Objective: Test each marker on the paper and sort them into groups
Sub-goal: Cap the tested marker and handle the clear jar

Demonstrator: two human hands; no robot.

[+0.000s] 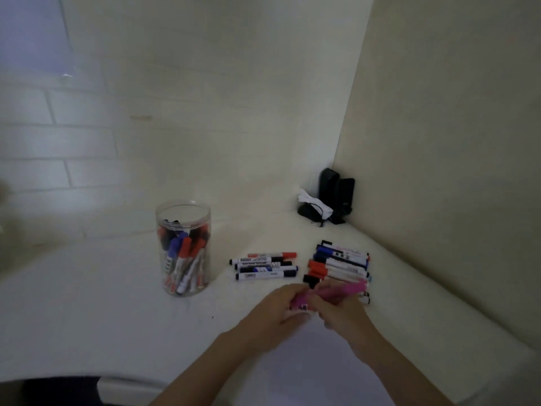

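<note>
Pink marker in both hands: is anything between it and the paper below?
Nothing visible. The pink marker is held by the left hand and right hand just above the paper, whose near part lies bare.

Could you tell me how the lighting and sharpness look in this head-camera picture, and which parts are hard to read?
Head view: dim and soft overall. Both hands, left and right, smear with the pink marker they hold; the jar and the two marker groups, smaller and larger, are readable but their labels are not; wide-angle bending shows in the table edge.
</note>
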